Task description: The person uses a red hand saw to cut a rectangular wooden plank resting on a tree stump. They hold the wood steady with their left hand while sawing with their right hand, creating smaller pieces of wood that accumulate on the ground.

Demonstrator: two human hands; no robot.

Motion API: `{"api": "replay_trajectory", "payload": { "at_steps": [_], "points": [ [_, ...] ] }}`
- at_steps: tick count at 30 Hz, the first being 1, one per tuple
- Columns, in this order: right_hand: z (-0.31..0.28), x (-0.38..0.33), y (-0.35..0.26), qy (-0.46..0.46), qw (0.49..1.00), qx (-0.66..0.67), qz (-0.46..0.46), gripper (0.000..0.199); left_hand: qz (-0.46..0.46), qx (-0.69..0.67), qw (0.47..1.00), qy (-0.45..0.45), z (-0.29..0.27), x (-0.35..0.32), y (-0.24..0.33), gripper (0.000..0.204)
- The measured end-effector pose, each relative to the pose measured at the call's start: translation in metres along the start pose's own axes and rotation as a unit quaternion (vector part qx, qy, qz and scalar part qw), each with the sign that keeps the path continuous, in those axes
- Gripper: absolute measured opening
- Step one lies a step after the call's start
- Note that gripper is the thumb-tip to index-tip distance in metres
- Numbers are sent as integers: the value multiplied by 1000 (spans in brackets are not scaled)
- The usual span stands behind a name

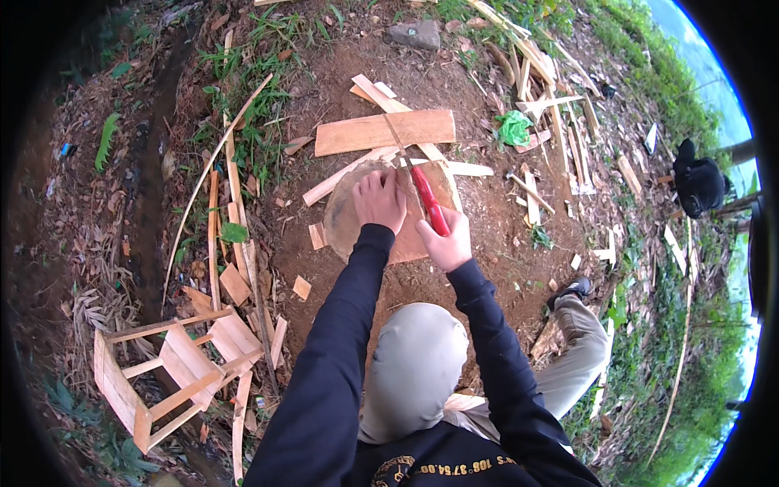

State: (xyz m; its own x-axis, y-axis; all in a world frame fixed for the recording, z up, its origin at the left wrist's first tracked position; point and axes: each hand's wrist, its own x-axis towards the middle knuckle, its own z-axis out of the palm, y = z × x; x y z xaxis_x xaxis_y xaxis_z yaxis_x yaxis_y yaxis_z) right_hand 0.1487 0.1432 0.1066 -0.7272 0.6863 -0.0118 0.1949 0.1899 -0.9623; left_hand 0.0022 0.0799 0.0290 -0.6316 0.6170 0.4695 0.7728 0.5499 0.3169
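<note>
A round, flat-topped wood stump stands on the dirt in front of me. My left hand is on top of it, fingers curled down toward its far edge; what lies beneath them is mostly hidden. My right hand is closed round the rear end of a saw with a long red handle. Its narrow, brownish blade points away from me, just right of my left fingers, and passes over a wide plank. The blade's teeth are too small to make out. Thin wood strips lie crossed beneath the plank.
At the lower left sits a slatted wooden frame. A hammer lies on the ground to the right, near a green plastic bag and scattered wood strips. A grey stone lies beyond the plank. Something black is at the far right.
</note>
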Motion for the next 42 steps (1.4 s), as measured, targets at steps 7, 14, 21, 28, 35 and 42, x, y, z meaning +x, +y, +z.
{"api": "replay_trajectory", "payload": {
  "at_steps": [7,14,21,28,35,42],
  "points": [
    [0,6,-3,-19,1000,7,4,24,-120,-73,989,37,11,5,-13,15],
    [-11,8,1,-37,999,14,37,27,-124,0,992,-7,19,28,-7,29],
    [-15,-56,-27,-15,999,-10,26,19,-121,24,992,-5,28,23,-15,25],
    [-4,0,-20,22,1000,-5,16,26,-114,38,993,8,30,23,-10,26],
    [-9,-57,-42,14,999,2,39,23,-114,44,992,23,29,27,-14,24],
    [-34,-73,-57,-9,996,5,93,23,-108,49,992,31,29,23,-15,27]
  ]
}}
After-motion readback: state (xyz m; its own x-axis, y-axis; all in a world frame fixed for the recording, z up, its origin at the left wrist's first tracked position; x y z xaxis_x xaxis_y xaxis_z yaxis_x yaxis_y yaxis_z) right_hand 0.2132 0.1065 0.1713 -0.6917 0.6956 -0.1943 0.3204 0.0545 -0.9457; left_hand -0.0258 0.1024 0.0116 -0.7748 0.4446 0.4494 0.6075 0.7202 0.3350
